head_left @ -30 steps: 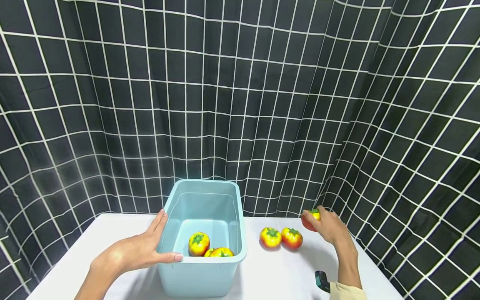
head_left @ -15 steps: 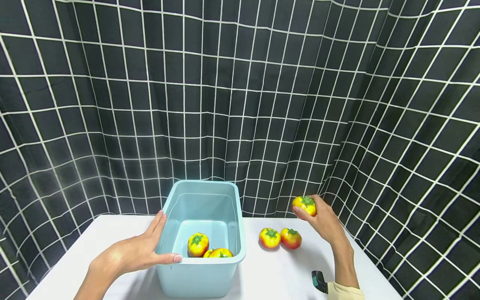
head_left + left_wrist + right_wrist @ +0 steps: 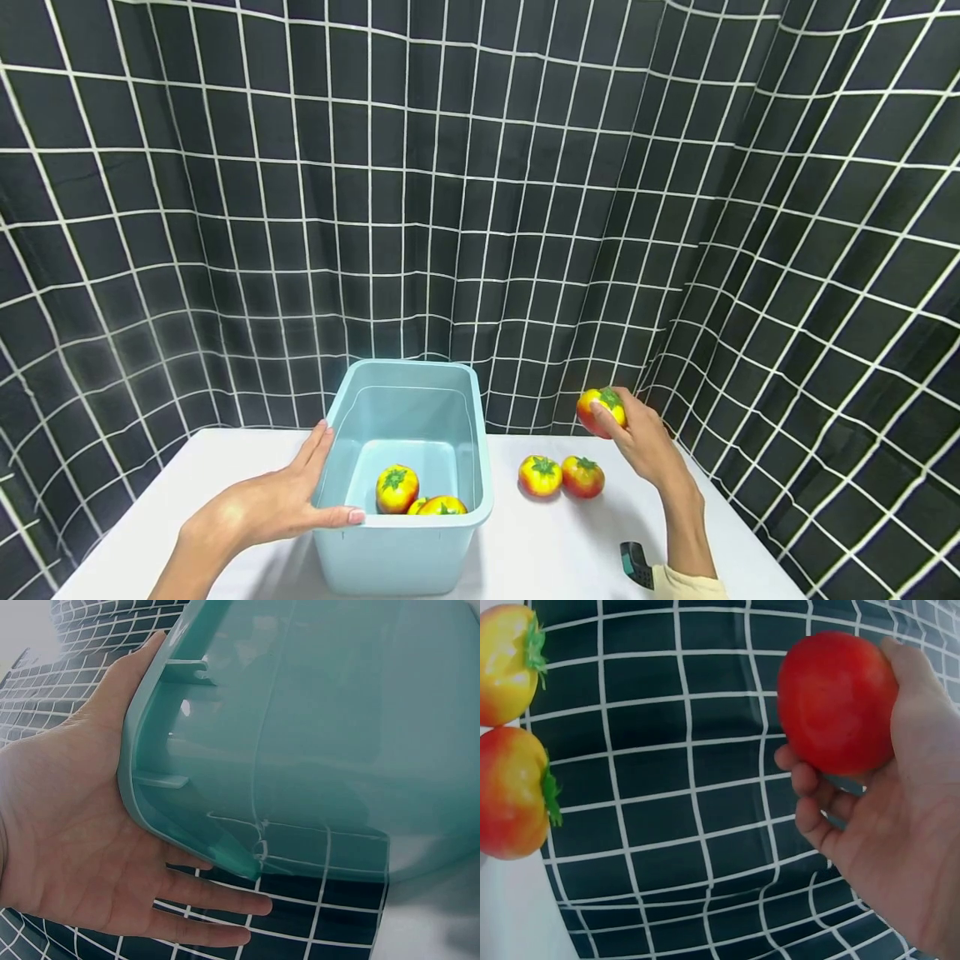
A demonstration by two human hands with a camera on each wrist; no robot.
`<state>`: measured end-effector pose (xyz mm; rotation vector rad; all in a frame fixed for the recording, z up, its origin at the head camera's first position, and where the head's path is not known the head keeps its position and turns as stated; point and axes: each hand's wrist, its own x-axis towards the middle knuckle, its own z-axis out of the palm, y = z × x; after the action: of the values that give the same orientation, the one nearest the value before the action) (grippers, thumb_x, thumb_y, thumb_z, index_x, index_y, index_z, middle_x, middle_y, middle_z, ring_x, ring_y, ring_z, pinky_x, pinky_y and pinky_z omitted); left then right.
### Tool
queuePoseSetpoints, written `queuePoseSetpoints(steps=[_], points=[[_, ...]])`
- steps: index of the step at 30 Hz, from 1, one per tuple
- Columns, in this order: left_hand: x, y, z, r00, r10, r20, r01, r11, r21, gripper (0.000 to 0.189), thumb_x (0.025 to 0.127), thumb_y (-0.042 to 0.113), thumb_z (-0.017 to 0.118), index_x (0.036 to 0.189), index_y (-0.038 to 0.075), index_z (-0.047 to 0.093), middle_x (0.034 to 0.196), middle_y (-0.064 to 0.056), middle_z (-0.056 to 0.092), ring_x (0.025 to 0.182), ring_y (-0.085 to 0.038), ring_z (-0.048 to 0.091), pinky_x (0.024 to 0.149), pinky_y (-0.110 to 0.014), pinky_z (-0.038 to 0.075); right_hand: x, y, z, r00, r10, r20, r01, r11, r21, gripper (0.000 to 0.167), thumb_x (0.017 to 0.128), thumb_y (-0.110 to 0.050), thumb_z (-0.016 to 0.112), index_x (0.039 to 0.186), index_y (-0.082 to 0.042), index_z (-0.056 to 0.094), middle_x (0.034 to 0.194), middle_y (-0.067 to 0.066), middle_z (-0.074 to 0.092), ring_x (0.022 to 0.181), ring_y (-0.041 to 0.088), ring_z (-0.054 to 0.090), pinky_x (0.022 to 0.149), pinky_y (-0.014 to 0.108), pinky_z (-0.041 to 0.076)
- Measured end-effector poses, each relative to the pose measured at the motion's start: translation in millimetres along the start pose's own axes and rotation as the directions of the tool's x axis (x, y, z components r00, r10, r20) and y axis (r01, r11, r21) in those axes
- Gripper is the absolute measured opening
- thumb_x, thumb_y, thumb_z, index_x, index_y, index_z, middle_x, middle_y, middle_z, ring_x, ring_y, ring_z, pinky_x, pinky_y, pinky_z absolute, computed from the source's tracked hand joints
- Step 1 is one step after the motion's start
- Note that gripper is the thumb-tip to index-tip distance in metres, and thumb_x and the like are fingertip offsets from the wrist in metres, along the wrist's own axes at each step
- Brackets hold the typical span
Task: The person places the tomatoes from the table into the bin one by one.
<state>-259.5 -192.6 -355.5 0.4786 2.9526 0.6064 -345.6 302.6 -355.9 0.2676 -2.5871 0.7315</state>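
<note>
In the head view my right hand (image 3: 651, 442) grips a red-and-yellow tomato (image 3: 589, 412) with a green leafy top, raised over the right back of the table. Its smooth red underside (image 3: 836, 701) faces the right wrist camera, thumb and fingers around the sides. Two similar tomatoes, one yellower (image 3: 540, 476) and one redder (image 3: 583, 477), sit side by side on the table. My left hand (image 3: 262, 508) rests against the left side of a light blue plastic bin (image 3: 397, 550), fingers straight along it and thumb at the near rim. Several tomatoes (image 3: 397, 488) lie inside, partly hidden by that rim.
A white table (image 3: 555, 550) carries the bin and the loose tomatoes. Dark cloth (image 3: 420, 208) with a white grid hangs behind and on both sides. A dark band (image 3: 636, 565) shows at the right wrist.
My right hand has lifted its tomato up off the back right of the table and moved it leftward. The left hand and the bin have stayed in place.
</note>
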Motion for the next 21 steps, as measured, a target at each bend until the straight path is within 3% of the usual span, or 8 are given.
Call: queuePoseSetpoints(steps=[5, 10, 16, 21], points=[[0.5, 0.0, -0.9, 1.000, -0.002, 0.002, 0.002, 1.000, 0.002, 0.129, 0.086, 0.076, 0.066, 0.166, -0.002, 0.002, 0.176, -0.023, -0.002, 0.124, -0.038, 0.068, 0.087, -0.052, 0.055, -1.5, -10, -1, 0.999, -0.020, -0.049, 0.020, 1.000, -0.006, 0.057, 0.106, -0.046, 0.054, 0.147, -0.006, 0.053, 0.126, 0.021, 0.064, 0.107, 0.033, 0.060, 0.080, 0.039, 0.058], [-0.4, -0.2, -0.9, 1.000, -0.002, 0.000, 0.002, 1.000, 0.000, 0.128, 0.087, 0.076, 0.066, 0.166, -0.003, 0.003, 0.176, -0.024, 0.000, 0.123, -0.038, 0.068, 0.087, -0.053, 0.056, 1.9, -27, 4, 0.991, -0.115, -0.069, 0.117, 0.993, 0.031, 0.060, 0.103, -0.041, 0.063, 0.153, -0.010, 0.047, 0.136, 0.017, 0.058, 0.115, 0.030, 0.055, 0.089, 0.046, 0.060], [-1.1, 0.4, 0.4, 1.000, -0.008, 0.003, 0.008, 1.000, -0.012, 0.130, 0.086, 0.077, 0.066, 0.167, -0.001, 0.002, 0.176, -0.022, -0.002, 0.126, -0.039, 0.067, 0.092, -0.057, 0.054, 1.0, -59, 18, 0.955, -0.262, -0.138, 0.273, 0.959, 0.074, 0.068, 0.094, -0.028, 0.079, 0.154, -0.016, 0.048, 0.143, 0.012, 0.054, 0.116, 0.022, 0.056, 0.091, 0.036, 0.061], [-0.3, 0.3, 0.3, 1.000, -0.007, 0.004, 0.007, 1.000, -0.003, 0.129, 0.086, 0.076, 0.067, 0.167, -0.001, 0.002, 0.176, -0.023, -0.002, 0.125, -0.039, 0.067, 0.090, -0.057, 0.054, -4.3, -85, 35, 0.925, -0.342, -0.167, 0.362, 0.925, 0.112, 0.074, 0.089, -0.023, 0.084, 0.155, -0.023, 0.049, 0.142, 0.011, 0.048, 0.120, 0.023, 0.059, 0.098, 0.043, 0.060]])
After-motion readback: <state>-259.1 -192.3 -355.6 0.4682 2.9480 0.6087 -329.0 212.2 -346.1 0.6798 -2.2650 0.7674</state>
